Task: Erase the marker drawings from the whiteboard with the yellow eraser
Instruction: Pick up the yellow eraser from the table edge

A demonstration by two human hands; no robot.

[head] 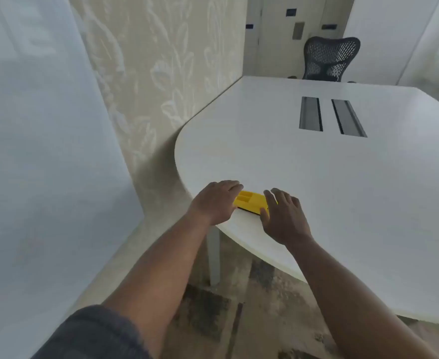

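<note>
Large white board (pixel 39 156) along the left, tilted away, no marks legible on it from here. White table (pixel 316 193) filling the right, rounded near-left edge, two cable slots (pixel 332 116) and a mesh chair (pixel 328 59) at the far end. Yellow eraser (pixel 250 202) lying flat near that rounded edge, slotted top up, dark felt underneath, between both hands. Left hand (pixel 214 203) covering the eraser's left end, fingers loosely bent over it, apparently touching; a closed grip not clearly visible. Right hand (pixel 283 216) at the right end, fingers spread and fairly flat, thumb low beside the near edge, holding nothing.

Step in hand, as judged: picking the eraser up. Best done by pinching the long sides, thumb on the near side and fingers on the far side, keeping the felt face free and pointing outward. Better to lift straight up than to drag toward the edge, since a slide off the table looks easy. One hand enough for the hold; the other free to steady the board. Then a turn left, felt laid flat on the board.
</note>
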